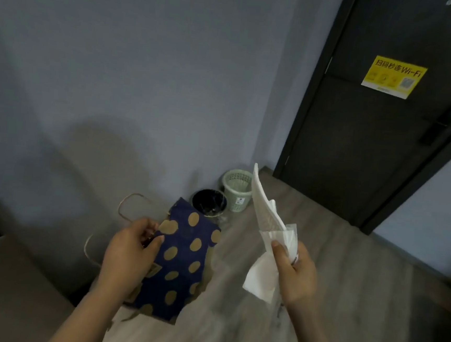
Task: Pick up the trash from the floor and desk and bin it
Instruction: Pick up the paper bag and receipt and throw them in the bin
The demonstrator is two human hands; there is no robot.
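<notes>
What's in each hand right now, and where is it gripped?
The left hand pinches the navy dotted paper bag at its top edge, by the handles. The right hand grips a bunch of white tissues around its middle.

On the dark door [371,145], a yellow sticker [393,76] is seen, on which Chinese characters followed by "Wi-Fi" can be read; its smaller print is illegible.

Two bare hands in shot: the left hand [127,252] and the right hand [295,278], each with a short, plain thumbnail showing. The left forearm [75,318] and right forearm [310,339] are bare too, uncovered right down to the frame's bottom edge.
</notes>
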